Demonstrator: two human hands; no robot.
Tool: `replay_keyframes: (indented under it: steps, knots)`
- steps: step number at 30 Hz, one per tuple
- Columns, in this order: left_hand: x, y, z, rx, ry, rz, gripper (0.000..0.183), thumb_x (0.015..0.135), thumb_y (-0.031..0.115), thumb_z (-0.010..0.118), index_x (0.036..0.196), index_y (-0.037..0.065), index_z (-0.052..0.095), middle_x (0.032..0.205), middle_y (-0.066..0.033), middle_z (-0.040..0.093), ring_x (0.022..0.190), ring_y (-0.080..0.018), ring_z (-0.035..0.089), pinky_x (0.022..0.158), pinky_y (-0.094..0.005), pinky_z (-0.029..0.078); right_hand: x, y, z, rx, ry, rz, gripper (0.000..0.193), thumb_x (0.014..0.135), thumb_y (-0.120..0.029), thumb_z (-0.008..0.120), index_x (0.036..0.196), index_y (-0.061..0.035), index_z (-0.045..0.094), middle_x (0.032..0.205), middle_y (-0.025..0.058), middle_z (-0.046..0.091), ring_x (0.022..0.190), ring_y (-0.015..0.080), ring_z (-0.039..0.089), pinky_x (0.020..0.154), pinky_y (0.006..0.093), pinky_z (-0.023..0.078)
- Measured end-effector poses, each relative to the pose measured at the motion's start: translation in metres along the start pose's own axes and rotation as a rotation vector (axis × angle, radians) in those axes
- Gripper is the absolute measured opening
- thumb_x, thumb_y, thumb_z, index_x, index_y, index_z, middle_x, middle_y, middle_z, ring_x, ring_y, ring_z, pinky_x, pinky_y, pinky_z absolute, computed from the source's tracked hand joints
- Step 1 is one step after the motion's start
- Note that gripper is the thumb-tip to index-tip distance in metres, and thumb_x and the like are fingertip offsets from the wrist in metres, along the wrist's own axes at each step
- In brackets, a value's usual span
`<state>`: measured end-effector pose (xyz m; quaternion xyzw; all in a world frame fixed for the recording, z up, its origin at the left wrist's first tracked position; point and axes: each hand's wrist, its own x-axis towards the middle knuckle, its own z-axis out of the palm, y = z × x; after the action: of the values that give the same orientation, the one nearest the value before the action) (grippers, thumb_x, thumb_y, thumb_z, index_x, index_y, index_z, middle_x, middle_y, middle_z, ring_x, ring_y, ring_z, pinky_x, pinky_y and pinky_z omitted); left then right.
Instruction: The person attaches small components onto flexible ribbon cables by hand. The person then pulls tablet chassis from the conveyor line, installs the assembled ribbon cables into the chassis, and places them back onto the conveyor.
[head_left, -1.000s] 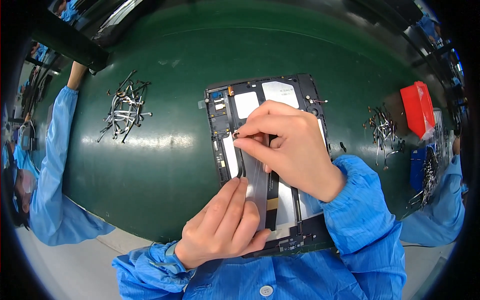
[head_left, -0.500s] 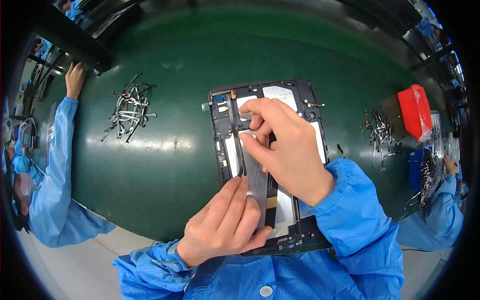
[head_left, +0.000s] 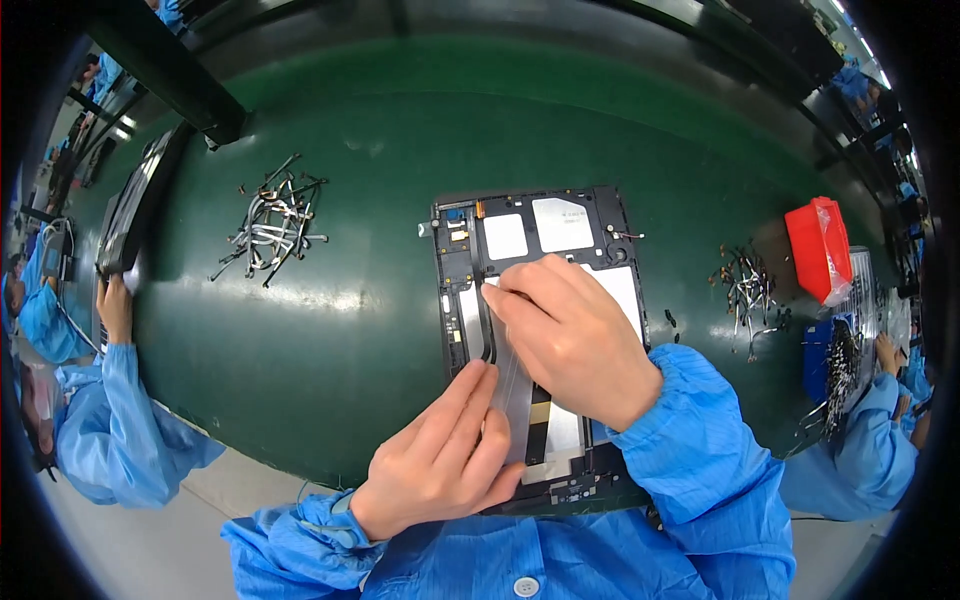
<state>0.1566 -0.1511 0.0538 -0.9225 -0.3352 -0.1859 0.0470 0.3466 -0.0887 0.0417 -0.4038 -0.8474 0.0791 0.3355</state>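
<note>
An opened tablet housing [head_left: 462,262], black with white panels, lies on the green bench in front of me. A thin black flat cable [head_left: 477,250] runs down its left part and bends near the lower end. My right hand [head_left: 580,335] is closed in a pinch, thumb and forefinger on the cable around its middle. At the cable's lower bend, the fingertips of my left hand [head_left: 435,450] are together and press on it. The left thumb rests apart, near a clear film strip [head_left: 514,395]. My hands hide part of the housing's middle and lower left.
Loose cables lie in one pile [head_left: 272,225] at left and another pile [head_left: 750,290] at right. A red bin [head_left: 820,250] and a blue bin [head_left: 818,350] stand at far right. On the left, a co-worker's hand [head_left: 115,310] holds a dark flat panel [head_left: 135,205].
My right thumb and forefinger have closed onto the cable and sit a little lower. My left hand stays nearly in place. The co-worker's hand at left has come back nearer, with a dark panel.
</note>
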Motion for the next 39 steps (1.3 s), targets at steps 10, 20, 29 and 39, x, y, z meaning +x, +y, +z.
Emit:
replay_keyframes:
  steps: [10,20,29,39]
  knots:
    - [-0.034,-0.018,-0.021,-0.034,0.048,-0.129,0.029,0.083,0.026,0.055,0.088,0.004,0.073,0.096,-0.0113,0.073,0.096,-0.0282,0.068,0.085,-0.0389,0.058,0.0,-0.001,-0.007,0.26,-0.216,-0.235,0.042,0.066,-0.002,0.071,0.108,-0.0041,0.071,0.105,0.0074,0.065,0.097,0.0253,0.064,0.077,0.0362,0.051]
    - [-0.037,-0.012,-0.02,-0.053,0.077,-0.091,0.024,0.083,0.026,0.058,0.089,0.007,0.072,0.098,-0.0079,0.073,0.097,-0.024,0.068,0.09,-0.0378,0.056,0.0,-0.051,-0.016,-0.43,-0.306,-0.478,0.022,0.07,-0.008,0.067,0.087,0.0045,0.072,0.092,0.0064,0.063,0.094,0.0203,0.061,0.075,0.0305,0.051]
    - [-0.035,-0.008,-0.019,-0.058,0.143,-0.141,0.021,0.079,0.023,0.062,0.088,0.007,0.071,0.097,-0.0071,0.073,0.096,-0.0239,0.068,0.089,-0.0379,0.056,0.005,-0.01,-0.016,0.225,-0.241,-0.161,0.028,0.071,-0.004,0.07,0.098,-0.0019,0.071,0.091,0.0036,0.064,0.09,0.0202,0.061,0.076,0.033,0.049]
    - [-0.04,-0.015,-0.007,-0.114,0.206,-0.2,0.02,0.077,0.022,0.064,0.088,0.007,0.071,0.097,-0.0072,0.072,0.095,-0.0244,0.068,0.086,-0.038,0.058,0.013,-0.017,-0.008,0.184,-0.277,-0.106,0.019,0.075,-0.009,0.076,0.093,-0.0056,0.07,0.089,0.0027,0.062,0.086,0.0207,0.061,0.069,0.0333,0.048]
